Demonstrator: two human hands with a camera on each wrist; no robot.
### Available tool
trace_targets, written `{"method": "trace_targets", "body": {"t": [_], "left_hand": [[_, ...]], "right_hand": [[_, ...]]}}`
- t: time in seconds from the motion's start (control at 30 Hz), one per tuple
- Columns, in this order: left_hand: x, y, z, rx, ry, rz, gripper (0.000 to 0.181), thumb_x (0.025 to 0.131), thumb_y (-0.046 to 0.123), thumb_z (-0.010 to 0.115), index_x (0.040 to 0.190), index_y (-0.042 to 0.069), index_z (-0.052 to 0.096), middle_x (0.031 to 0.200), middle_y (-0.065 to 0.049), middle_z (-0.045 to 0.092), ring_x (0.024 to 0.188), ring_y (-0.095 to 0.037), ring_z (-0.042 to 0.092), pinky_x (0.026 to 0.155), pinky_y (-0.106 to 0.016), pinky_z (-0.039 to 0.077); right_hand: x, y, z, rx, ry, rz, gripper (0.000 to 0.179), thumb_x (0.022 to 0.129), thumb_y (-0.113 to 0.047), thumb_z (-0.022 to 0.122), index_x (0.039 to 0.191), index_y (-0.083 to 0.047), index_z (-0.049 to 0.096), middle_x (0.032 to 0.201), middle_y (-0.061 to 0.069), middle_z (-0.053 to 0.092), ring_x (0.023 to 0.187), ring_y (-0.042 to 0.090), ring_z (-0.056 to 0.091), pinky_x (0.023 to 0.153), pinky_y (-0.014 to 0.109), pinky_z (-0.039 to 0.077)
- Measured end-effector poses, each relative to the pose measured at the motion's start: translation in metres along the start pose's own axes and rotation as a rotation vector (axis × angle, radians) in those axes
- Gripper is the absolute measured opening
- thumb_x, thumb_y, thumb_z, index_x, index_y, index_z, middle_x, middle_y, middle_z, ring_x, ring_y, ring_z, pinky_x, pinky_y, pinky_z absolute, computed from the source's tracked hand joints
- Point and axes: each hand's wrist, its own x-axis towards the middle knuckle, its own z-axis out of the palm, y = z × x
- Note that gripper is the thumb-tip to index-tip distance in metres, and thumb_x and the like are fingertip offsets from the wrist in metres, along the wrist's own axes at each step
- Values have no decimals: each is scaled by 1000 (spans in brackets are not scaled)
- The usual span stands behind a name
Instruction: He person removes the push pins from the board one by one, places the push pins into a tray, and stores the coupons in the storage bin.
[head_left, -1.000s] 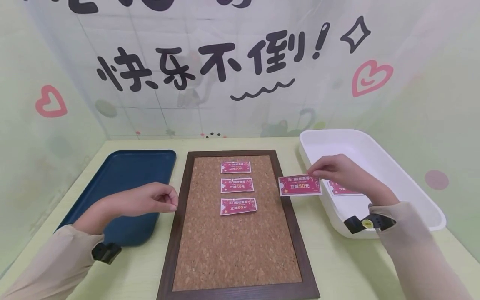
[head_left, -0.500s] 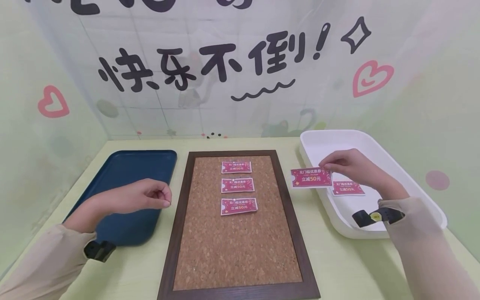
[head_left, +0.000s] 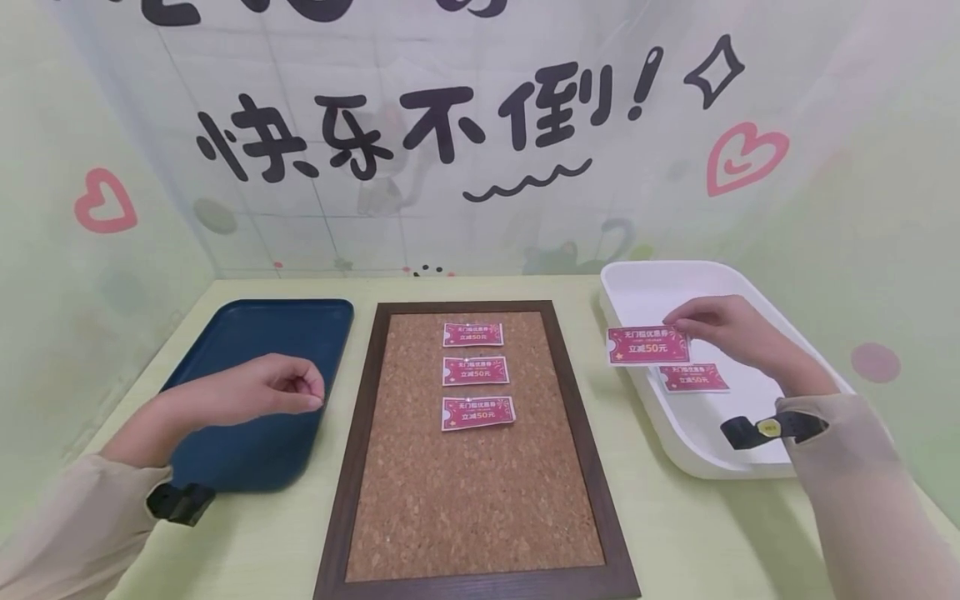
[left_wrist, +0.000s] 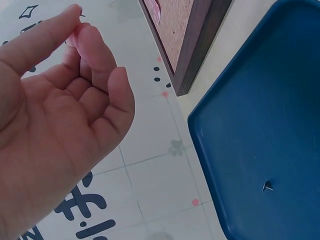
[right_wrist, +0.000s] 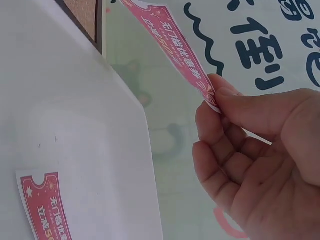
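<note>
Here, right grip [head_left: 737, 330] tight on a coupon [head_left: 645, 347], left grip [head_left: 261, 388] likewise on a pin [left_wrist: 82, 13].

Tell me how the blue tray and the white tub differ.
Colour: the tray is dark blue, the tub white.
Depth: the tray is shallow with a low rim, while the tub has taller walls.
Contents: a pin lies in the tray, a coupon in the tub.
Place: the tray sits left of the corkboard, the tub right.
Shared: both have rounded corners and rest on the table.
</note>
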Motion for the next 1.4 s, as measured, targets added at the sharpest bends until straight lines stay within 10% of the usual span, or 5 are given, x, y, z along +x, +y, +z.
{"method": "trace_targets", "body": {"t": [0.43,0.83,1.4], "left_hand": [[-16,-18,-12,-28,49,-19,19,92,18,56,96,0,54,84,-12,54,74,-19,50,64,-29,43],[-30,-45,-18,-31,80,-48,22,93,15,53,98,-6,53,87,-14,54,76,-22,51,67,-28,44],[-38,-65,-19,-73,80,-147,24,93,17,53,101,-5,54,90,-12,55,80,-21,52,71,-30,45]], "right_hand": [[-8,34,-24,0,-26,174,38,92,-24,56,117,4,56,108,22,59,82,-5,48,72,28,44],[-10,61,-28,49,-92,304,50,93,-32,52,124,7,47,108,22,58,102,37,48,80,49,41],[-4,93,-20,120,-183,271,42,92,-19,55,119,13,52,108,20,61,83,-2,54,73,24,47]]}}
